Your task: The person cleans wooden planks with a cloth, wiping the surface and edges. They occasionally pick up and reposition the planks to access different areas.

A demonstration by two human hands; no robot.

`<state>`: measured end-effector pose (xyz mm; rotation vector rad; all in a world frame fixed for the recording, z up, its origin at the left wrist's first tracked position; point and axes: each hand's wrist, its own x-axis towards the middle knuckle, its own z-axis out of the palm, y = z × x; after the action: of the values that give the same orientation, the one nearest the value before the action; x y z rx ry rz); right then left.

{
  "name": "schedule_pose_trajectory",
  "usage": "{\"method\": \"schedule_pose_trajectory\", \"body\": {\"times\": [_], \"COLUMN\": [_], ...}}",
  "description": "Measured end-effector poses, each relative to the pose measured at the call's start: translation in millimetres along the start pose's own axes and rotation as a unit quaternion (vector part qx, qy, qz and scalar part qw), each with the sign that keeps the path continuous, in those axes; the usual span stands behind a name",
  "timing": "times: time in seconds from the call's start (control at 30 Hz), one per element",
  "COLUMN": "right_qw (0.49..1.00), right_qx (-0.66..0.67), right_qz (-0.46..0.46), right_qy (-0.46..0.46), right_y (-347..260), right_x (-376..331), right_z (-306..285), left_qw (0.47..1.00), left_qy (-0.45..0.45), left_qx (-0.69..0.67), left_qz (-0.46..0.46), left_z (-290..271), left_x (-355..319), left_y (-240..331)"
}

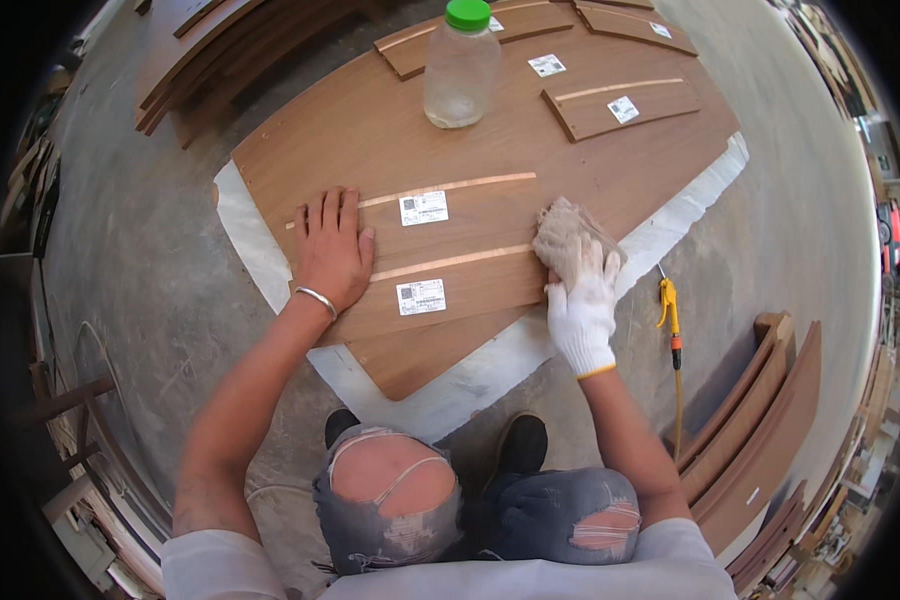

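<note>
Bare and spread flat, my left hand (335, 250) presses on the left ends of two brown wooden panels. The far panel (490, 208) and the near panel (500, 278) lie side by side, each with a pale strip along its far edge and a white label. In a white knit glove, my right hand (582, 300) grips a crumpled beige rag (570, 235) at the panels' right ends. Beneath them is a larger brown board (630, 190). A clear jar (460, 80) with a green lid and a little liquid at its bottom stands farther back.
More labelled panels (625, 105) lie on the board's far side. White sheeting (470, 385) sticks out under the board. A yellow air blow gun (669, 305) with its hose rests on the floor at right. Curved wooden pieces (750, 420) lean at lower right; stacked boards (185, 70) stand at upper left.
</note>
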<state>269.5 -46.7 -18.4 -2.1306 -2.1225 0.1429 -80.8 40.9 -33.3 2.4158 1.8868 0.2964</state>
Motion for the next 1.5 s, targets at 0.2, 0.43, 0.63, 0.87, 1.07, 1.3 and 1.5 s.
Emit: {"method": "schedule_pose_trajectory", "body": {"times": [0.2, 0.43, 0.63, 0.87, 1.07, 1.3, 1.5], "right_qw": [1.000, 0.996, 0.748, 0.977, 0.955, 0.898, 0.765], "right_qx": [0.020, 0.062, 0.571, 0.148, 0.032, 0.075, 0.189], "right_qz": [0.020, -0.031, 0.328, -0.092, -0.249, -0.429, -0.583], "right_qy": [-0.014, 0.050, 0.083, 0.124, -0.158, -0.062, -0.197], "right_y": [-20.9, -12.2, -13.0, -35.2, -90.1, -208.0, -264.9], "right_x": [64.3, -9.3, 50.0, 122.6, 153.1, 151.7, 108.9], "right_z": [-17.1, 2.6, -43.1, -16.6, -18.8, 18.2, 24.3], "left_qw": [1.000, 1.000, 0.999, 0.969, 0.970, 0.963, 0.976], "left_qy": [0.002, 0.014, 0.026, -0.006, -0.101, -0.072, 0.077], "left_qx": [0.012, -0.020, -0.013, -0.179, -0.110, -0.185, -0.048], "left_qz": [-0.019, -0.005, -0.018, 0.169, 0.191, 0.182, 0.200], "left_z": [2.4, -0.4, 1.9, 0.0, 6.5, 27.7, 69.3], "left_x": [-3.0, -3.0, -10.7, -13.9, -7.5, -10.4, -8.3], "left_y": [-2.7, -1.8, -10.6, 118.8, 119.1, 126.5, 140.2]}}
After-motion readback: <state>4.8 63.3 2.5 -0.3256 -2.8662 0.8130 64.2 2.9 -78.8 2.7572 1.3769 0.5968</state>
